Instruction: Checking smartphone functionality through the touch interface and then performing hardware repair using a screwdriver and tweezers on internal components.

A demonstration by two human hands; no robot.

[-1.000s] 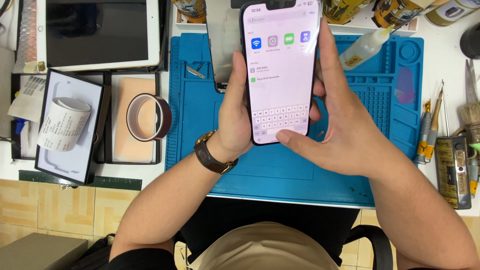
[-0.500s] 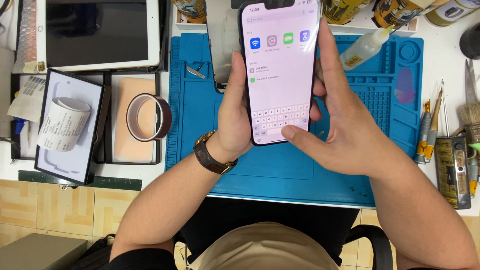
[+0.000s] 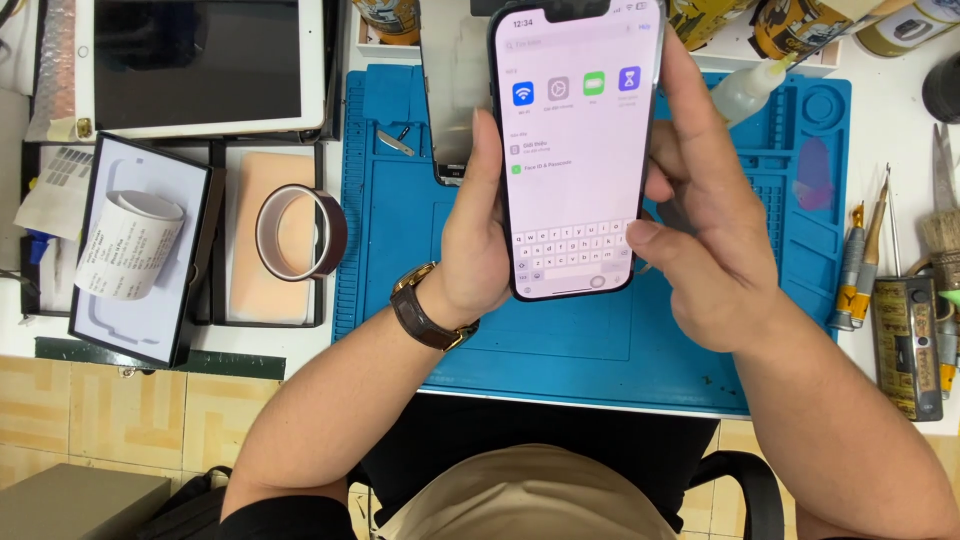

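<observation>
Both hands [image 3: 480, 260] (phone [image 3: 575, 150] top cropped)

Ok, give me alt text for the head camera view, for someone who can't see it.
Two hands hold a lit smartphone above a blue work mat; the left hand grips its edge, the right hand thumbs its on-screen keyboard. A tape roll lies left.

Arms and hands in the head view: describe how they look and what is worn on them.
Both forearms are bare, with no gloves or rings visible. The left hand has a wristwatch on its wrist, with a dark brown leather strap and a gold-coloured case. The right hand wears nothing. Black short sleeves show at the upper arms.
</observation>
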